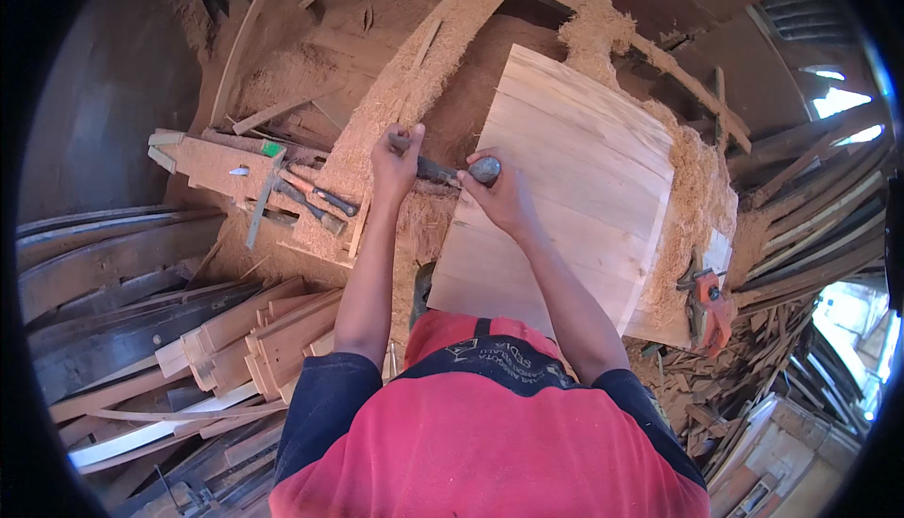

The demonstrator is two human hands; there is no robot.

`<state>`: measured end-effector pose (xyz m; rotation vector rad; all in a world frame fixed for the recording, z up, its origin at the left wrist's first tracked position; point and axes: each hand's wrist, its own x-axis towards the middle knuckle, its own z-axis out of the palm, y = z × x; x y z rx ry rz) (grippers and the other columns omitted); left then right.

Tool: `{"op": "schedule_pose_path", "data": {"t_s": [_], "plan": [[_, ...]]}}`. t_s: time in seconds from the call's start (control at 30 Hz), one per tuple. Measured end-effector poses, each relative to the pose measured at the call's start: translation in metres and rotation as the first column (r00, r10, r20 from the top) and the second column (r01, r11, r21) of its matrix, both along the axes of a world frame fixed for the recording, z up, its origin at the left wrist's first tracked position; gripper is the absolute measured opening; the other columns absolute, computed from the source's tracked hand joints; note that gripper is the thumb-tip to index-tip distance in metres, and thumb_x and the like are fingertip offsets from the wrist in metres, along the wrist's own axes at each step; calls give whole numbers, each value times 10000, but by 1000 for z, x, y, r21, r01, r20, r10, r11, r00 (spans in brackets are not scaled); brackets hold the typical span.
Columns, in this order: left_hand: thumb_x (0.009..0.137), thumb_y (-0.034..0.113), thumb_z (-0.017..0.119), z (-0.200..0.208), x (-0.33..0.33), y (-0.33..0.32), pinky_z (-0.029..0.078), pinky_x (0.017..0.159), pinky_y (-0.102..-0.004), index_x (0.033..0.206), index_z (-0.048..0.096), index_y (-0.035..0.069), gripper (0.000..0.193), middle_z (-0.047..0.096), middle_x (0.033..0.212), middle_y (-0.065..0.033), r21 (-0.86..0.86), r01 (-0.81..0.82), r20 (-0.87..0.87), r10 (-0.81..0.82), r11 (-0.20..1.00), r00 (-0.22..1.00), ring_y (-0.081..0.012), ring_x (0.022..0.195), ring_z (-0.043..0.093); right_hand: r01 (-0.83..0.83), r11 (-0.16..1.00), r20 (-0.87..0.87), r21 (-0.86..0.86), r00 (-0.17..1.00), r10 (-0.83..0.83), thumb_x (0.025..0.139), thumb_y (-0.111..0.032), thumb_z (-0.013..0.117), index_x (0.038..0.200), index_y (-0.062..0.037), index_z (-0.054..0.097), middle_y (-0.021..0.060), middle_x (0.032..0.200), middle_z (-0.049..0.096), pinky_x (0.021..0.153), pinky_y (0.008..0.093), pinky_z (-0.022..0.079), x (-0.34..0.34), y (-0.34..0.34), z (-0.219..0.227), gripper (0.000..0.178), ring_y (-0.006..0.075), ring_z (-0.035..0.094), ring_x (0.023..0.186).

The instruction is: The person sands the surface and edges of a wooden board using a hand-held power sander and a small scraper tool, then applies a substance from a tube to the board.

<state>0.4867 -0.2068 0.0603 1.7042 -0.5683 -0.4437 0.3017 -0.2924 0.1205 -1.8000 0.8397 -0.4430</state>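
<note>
In front of me, a dark bar-like tool with a rounded grey end (485,170) spans between my two hands, beside the left edge of a wide pale wooden panel (565,184). My left hand (394,162) is closed around the tool's left end. My right hand (504,196) curls around its right end, thumb against it, with the rounded end showing above the fingers. The tool's exact kind is unclear, as the fingers cover much of it.
Left of my hands, a try square (262,200), an orange-handled tool (318,193) and a dark-handled tool (311,207) lie on a board. Shavings (702,188) border the panel. An orange power tool (711,315) rests at its right corner. Stacked planks (235,339) stand left.
</note>
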Motion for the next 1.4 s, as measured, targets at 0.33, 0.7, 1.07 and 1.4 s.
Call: {"op": "schedule_pose_path", "data": {"t_s": [0.33, 0.7, 1.07, 1.4], "plan": [[900, 412, 747, -16, 3, -15, 439, 607, -352, 777, 573, 28, 439, 556, 654, -77, 73, 56, -3, -56, 996, 998, -185, 614, 504, -38, 998, 35, -41, 999, 40, 851, -171, 740, 1009, -36, 632, 137, 838, 698, 718, 383, 536, -5, -5, 16, 234, 289, 698, 774], [896, 410, 755, -6, 13, -18, 441, 614, -344, 745, 583, 18, 454, 548, 627, -49, 115, 180, 32, -185, 977, 982, -151, 618, 505, -91, 959, -169, -267, 985, 46, 804, -146, 754, 1152, -75, 645, 145, 1032, 711, 790, 413, 545, -6, -9, 26, 372, 320, 694, 915], [901, 375, 760, 9, 6, -26, 434, 576, -347, 709, 599, 15, 438, 542, 588, -47, 143, 181, 77, -194, 973, 978, -150, 575, 495, -303, 949, -162, -92, 944, 286, 784, -94, 715, 1190, -98, 645, 80, 1070, 714, 921, 371, 517, -21, -31, 46, 413, 266, 672, 996], [931, 320, 741, -5, 6, -26, 353, 526, -304, 651, 585, 22, 437, 460, 562, 28, 74, 153, 49, -157, 985, 986, -83, 562, 409, -358, 930, -282, -83, 903, 323, 799, -5, 662, 1185, -78, 628, 79, 1042, 712, 899, 358, 523, -11, -34, 61, 394, 215, 680, 982]]}}
